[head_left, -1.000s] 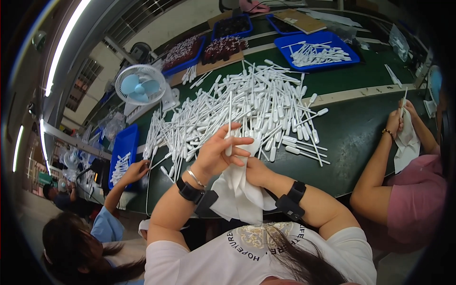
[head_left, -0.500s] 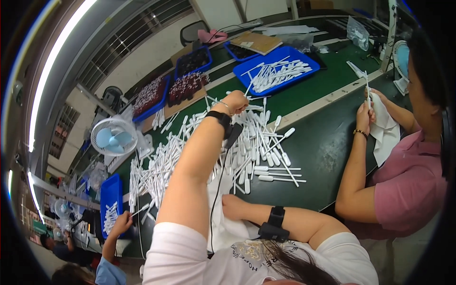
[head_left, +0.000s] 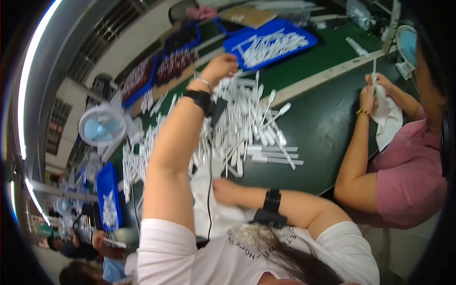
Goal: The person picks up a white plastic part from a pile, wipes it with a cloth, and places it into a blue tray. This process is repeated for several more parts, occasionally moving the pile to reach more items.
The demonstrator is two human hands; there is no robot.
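My left hand (head_left: 220, 68) is stretched out over the far side of the pile, beside the near edge of a blue tray (head_left: 311, 42) holding several white sticks. Its fingers look curled, but blur hides whether a stick is between them. Close to my body, my right hand (head_left: 227, 192) is closed on a white cloth (head_left: 203, 202) at the table's near edge; its fingertips are hidden. Between my hands spreads a large heap of white plastic sticks (head_left: 237, 114), each with one thicker oval end. Black bands circle both wrists, and a cable hangs from the left one.
A small fan (head_left: 100, 127) stands left of the heap, near a narrow blue tray (head_left: 109, 199). Trays of dark red, white-tipped pieces (head_left: 175, 64) sit farther back. At right, a co-worker's hands (head_left: 373, 92) hold a white stick and cloth; another person's hand (head_left: 99, 240) shows lower left.
My view has shifted, so the table sits higher in the picture. My left hand has moved a little farther toward the blue tray. My right hand stays at the cloth.
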